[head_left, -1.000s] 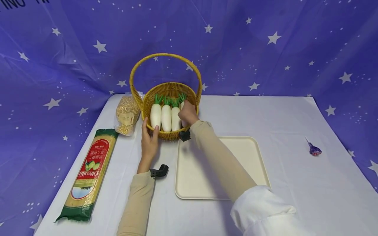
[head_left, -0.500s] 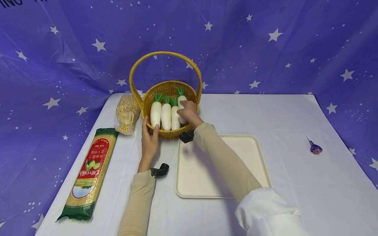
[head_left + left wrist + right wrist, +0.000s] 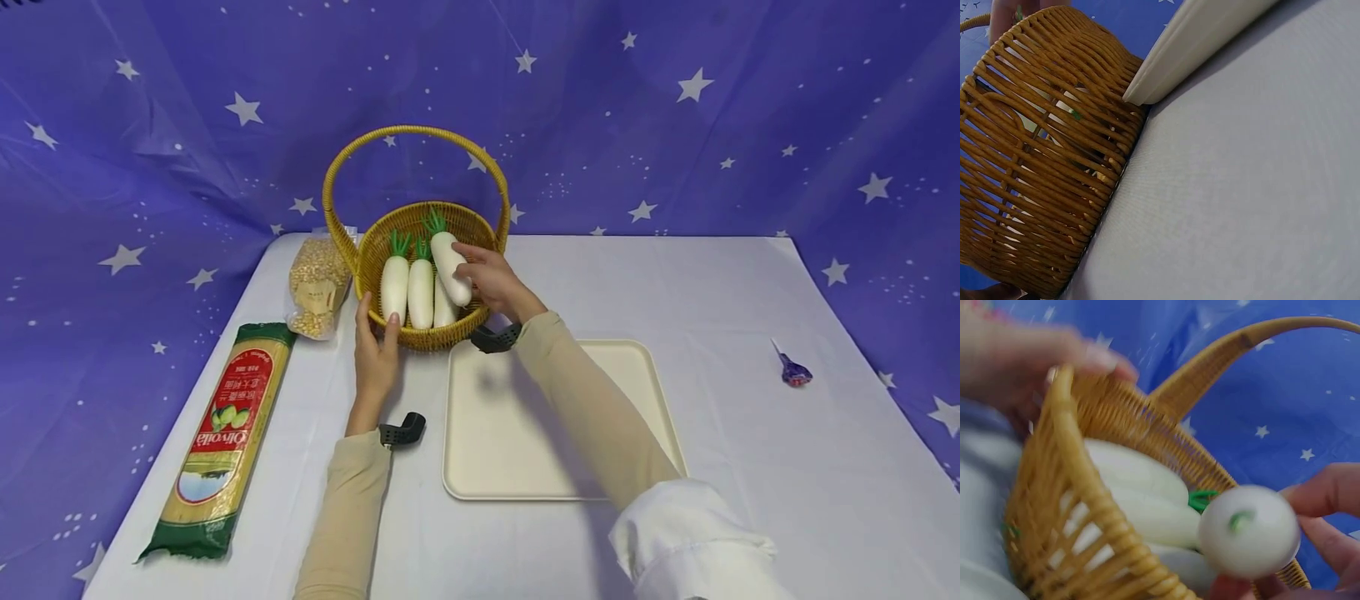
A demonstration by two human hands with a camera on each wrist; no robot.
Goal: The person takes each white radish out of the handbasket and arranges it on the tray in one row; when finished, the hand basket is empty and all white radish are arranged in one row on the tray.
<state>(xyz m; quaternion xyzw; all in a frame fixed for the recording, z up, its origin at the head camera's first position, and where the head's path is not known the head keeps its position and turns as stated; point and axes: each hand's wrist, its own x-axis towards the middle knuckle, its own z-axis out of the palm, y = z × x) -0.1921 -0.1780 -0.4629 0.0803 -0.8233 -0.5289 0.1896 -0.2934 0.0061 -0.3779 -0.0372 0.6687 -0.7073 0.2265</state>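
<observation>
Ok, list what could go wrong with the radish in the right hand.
The right hand holds the smooth-looking white radish with its fingers, so it might slip. It slants over a neighbouring radish and could nudge it. The left hand holds only one side of the basket, which might shift if knocked.

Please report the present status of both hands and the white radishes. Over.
Left hand grips basket rim. Right hand holds one radish that partly hides another. Basket handle arches above; may hinder lifting.

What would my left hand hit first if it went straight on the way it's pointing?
Most likely the wicker basket: your left hand touches its near-left side, though depth is unclear.
</observation>
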